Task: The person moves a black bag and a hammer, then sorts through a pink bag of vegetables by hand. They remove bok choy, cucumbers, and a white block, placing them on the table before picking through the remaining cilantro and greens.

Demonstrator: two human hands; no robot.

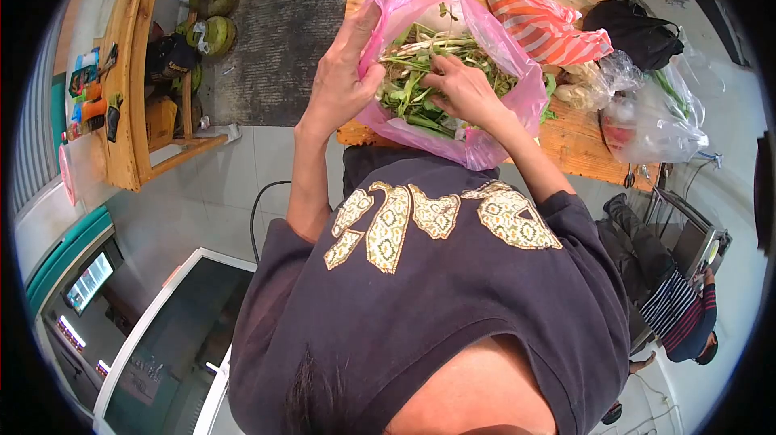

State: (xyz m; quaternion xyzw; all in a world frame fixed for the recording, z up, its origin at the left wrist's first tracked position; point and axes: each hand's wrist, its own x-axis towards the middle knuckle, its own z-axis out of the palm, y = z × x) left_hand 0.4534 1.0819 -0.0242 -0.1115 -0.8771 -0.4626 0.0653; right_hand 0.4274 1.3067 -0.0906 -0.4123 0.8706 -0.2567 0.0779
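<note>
A pink plastic bag (525, 99) stands wide-mouthed at the front of the wooden table. Inside it lies a heap of leafy greens (416, 103) with pale stalks and roots. My left hand (343, 75) grips the bag's left rim, thumb toward the inside and fingers along the outer edge. Over the bag's near right side reaches my right hand (467, 94), its fingers curled among the greens. Its fingertips are partly hidden by stalks, so exactly which pieces it grips cannot be made out.
On the wooden table (575, 142), right of the pink bag, sit a red-striped bag (541, 27), a black bag (634, 35) and clear bags (655, 124) of produce. A wooden shelf (129, 71) with green gas cylinders (214, 35) stands left. Another person (687, 314) is at the lower right.
</note>
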